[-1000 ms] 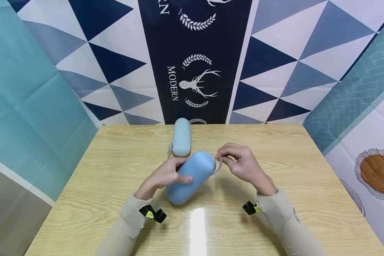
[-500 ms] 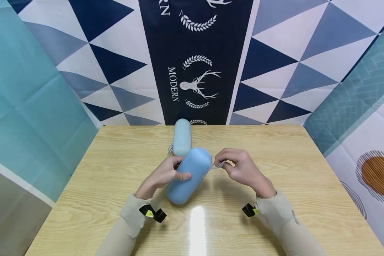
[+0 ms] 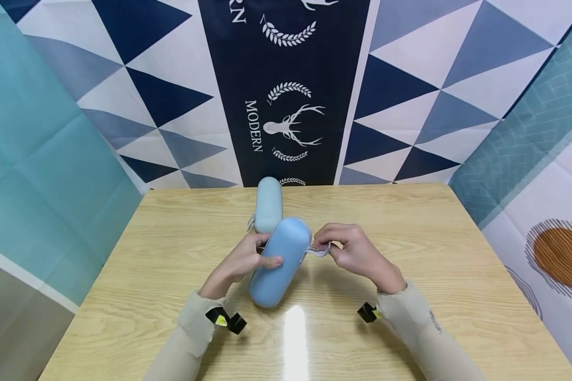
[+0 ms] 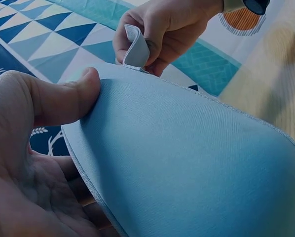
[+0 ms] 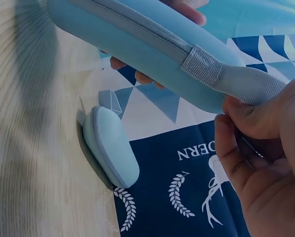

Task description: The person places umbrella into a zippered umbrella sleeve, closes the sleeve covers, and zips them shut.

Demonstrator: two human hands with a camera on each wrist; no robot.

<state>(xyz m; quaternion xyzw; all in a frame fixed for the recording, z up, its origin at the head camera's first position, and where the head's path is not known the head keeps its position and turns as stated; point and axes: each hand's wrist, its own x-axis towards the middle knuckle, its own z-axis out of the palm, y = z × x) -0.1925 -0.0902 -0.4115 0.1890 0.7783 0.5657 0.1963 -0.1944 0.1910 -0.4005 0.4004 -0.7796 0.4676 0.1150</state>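
Blue zip case (image 3: 280, 261): oval, soft fabric shell, held above the middle of the table (image 3: 410, 222), long axis tilted, far end higher than the near end. Grey zip seam runs along its side in the right wrist view. Grey elastic loop (image 3: 320, 252) stitched to the case's right side, near the far end.

Left hand (image 3: 238, 264): wrapped round the case from the left, thumb pressed flat on the top shell, fingers curled underneath.

Right hand (image 3: 352, 251): pinches the elastic loop between thumb and fingers, loop drawn taut away from the case.

Second, paler case (image 3: 269, 203) lies flat on the table just behind, near the far edge. Patterned blue-and-white cloth (image 3: 286, 95) hangs behind.
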